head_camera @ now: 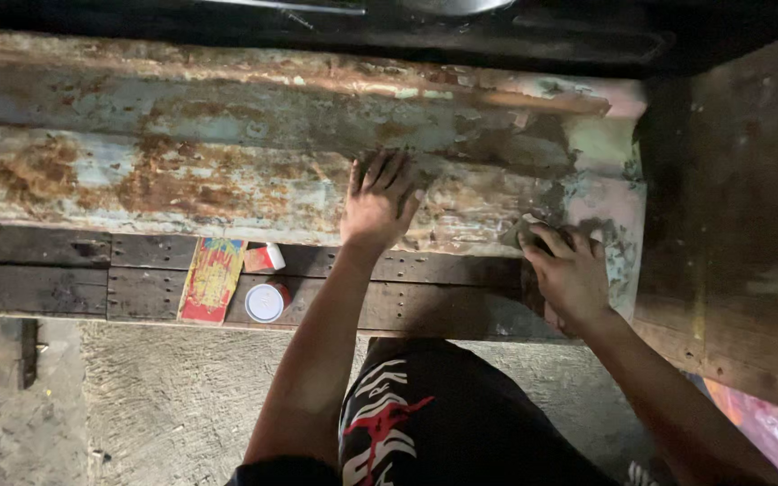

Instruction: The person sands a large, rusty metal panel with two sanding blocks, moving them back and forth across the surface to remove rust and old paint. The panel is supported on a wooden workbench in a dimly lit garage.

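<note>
A long rusty metal panel (182,162) with flaking pale blue paint lies across a dark wooden bench (47,279). My left hand (378,202) rests flat on the panel near its middle, fingers spread, holding nothing. My right hand (571,270) presses a small grey piece, probably sandpaper (522,232), against the panel's right end, with the fingers curled over it. Most of the piece is hidden under the fingers.
On the bench planks lie a red and yellow flat packet (212,279), a small red and white box (265,258) and a round white-lidded container (266,301). A wooden board (740,234) stands at the right. Concrete floor (164,405) lies below. My leg in dark patterned shorts (425,423) is in front.
</note>
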